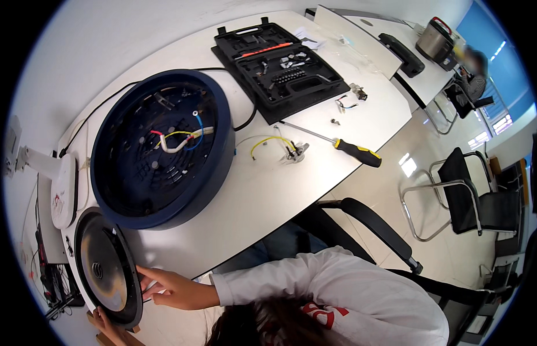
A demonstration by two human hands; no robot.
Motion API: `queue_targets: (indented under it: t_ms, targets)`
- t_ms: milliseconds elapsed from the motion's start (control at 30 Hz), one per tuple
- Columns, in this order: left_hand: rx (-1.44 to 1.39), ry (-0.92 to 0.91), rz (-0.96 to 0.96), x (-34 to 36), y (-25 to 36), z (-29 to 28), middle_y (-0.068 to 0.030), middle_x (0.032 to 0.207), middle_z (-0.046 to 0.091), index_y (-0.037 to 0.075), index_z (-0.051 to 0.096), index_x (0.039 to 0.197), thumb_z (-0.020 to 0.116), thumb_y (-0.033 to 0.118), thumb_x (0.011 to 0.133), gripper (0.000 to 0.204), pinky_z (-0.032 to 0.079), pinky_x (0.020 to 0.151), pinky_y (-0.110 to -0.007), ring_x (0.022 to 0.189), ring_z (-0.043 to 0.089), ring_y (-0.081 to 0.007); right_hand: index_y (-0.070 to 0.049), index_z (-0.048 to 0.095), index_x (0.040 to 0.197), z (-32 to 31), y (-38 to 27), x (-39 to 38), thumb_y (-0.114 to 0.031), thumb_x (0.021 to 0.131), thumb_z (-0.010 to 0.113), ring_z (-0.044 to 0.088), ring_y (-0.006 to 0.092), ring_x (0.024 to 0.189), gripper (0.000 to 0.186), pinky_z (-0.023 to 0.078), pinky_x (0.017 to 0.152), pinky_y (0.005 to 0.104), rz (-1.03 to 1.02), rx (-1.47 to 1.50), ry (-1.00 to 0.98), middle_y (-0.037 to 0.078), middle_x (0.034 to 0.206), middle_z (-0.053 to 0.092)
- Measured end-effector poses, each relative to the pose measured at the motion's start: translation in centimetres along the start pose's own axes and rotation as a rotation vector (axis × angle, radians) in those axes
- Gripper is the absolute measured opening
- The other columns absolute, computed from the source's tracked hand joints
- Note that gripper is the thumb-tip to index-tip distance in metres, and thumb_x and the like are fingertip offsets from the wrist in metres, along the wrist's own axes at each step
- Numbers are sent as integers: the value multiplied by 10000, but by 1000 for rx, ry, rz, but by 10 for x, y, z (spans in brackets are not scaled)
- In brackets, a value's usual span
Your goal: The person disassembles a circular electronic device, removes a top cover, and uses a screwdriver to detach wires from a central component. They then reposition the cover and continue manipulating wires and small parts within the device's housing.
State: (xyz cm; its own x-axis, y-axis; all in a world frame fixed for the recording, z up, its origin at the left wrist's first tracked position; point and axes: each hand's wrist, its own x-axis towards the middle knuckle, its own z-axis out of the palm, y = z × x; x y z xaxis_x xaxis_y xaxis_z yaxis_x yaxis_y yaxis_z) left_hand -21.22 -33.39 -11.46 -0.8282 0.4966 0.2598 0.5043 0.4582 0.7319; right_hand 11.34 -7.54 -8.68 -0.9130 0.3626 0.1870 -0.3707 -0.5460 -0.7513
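A round black metal plate (pixel 98 271) with a brownish, discoloured middle and a small coil at its centre stands tilted at the table's near left edge. My right hand (pixel 179 289) grips its right rim, fingertips partly hidden behind it. At the bottom rim my left hand (pixel 109 330) holds on, with only some fingers showing. Just beyond the plate sits a dark blue round appliance housing (pixel 222 155), its open side up. Inside lie loose white, yellow and blue wires (pixel 176 144) with terminals.
A black tool case (pixel 274 109) lies open at the back. A yellow-black screwdriver (pixel 358 153) rests near the right edge, beside a small metal part with wires (pixel 294 153). At left stands a white device (pixel 63 190). Black chairs (pixel 456 184) and a seated person (pixel 473 75) are farther right.
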Motion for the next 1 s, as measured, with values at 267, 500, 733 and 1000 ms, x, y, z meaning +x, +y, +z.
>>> queue_targets:
  t_ms: [267,500,733,1000]
  targets:
    - [204,-39,-102,-21,7,-5,-16,773,516,-17,543,873,497,245,943,275,378,692,-233,754,449,-95,-63,78,1450,-5,-3,-1,47,866,471,554,239,1112,713,495,809,273,58,-68,-36,132,1185,431]
    - [-125,158,-226,-50,92,46,48,726,522,17,590,1005,591,307,886,313,271,486,-193,596,391,-23,-38,120,1439,-13,-25,-8,27,901,452,502,270,1164,635,438,900,333,145,12,-14,103,1238,426]
    - [-211,40,-393,-64,139,33,-63,719,604,-23,528,957,537,205,881,240,445,441,-229,558,559,-88,-12,369,1309,13,-51,0,-169,958,420,570,294,1065,388,473,877,349,317,-45,146,124,1128,529]
    - [-353,125,-292,-68,134,41,-78,815,588,-9,505,987,530,131,866,186,426,559,-212,649,521,-82,-19,420,1207,-3,-65,40,-283,972,421,625,266,963,354,500,841,341,640,-99,-30,159,1074,601]
